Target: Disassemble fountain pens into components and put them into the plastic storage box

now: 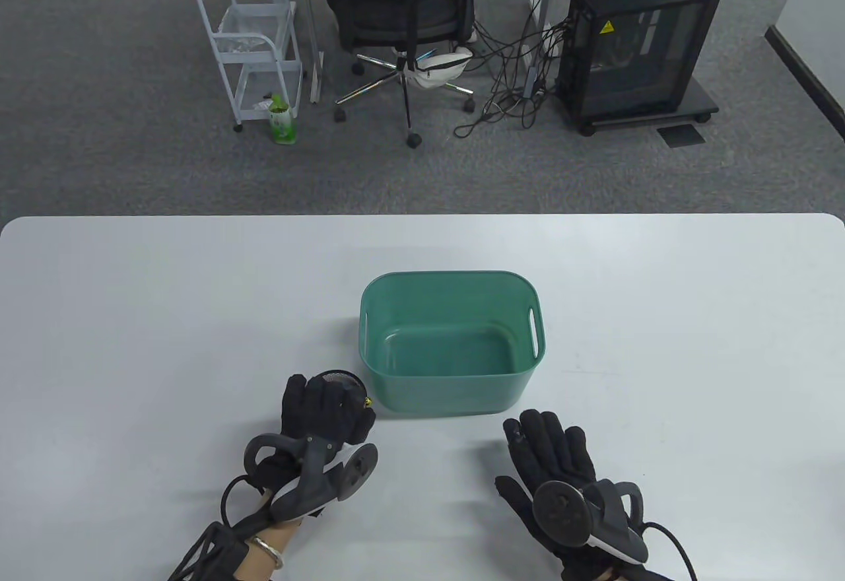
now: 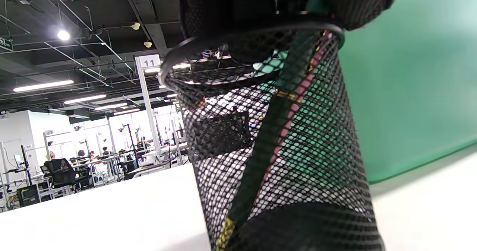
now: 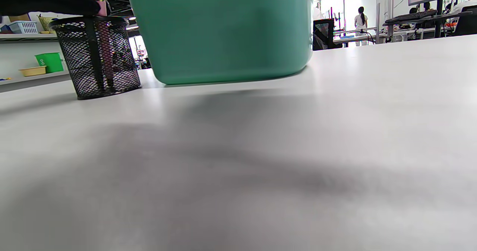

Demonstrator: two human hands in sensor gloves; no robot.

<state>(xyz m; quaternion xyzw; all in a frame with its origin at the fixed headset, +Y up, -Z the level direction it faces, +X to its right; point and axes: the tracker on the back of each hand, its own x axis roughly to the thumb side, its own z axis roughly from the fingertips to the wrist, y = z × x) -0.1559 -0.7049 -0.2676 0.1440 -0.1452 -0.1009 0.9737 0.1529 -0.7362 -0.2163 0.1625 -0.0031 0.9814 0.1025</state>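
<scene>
Left hand point(image 1: 323, 409) fingers curled downward; right hand point(image 1: 551, 452) flat, fingers straight.

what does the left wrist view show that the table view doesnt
Only the left wrist view: through the black wire-mesh pen holder, a dark green pen and a pink pen stand leaning inside.

Only the table view: the gloved right hand lying flat on the white table, and the bare inside of the green plastic storage box.

Both: the gloved left hand on top of the holder, the box beside it, the table.
</scene>
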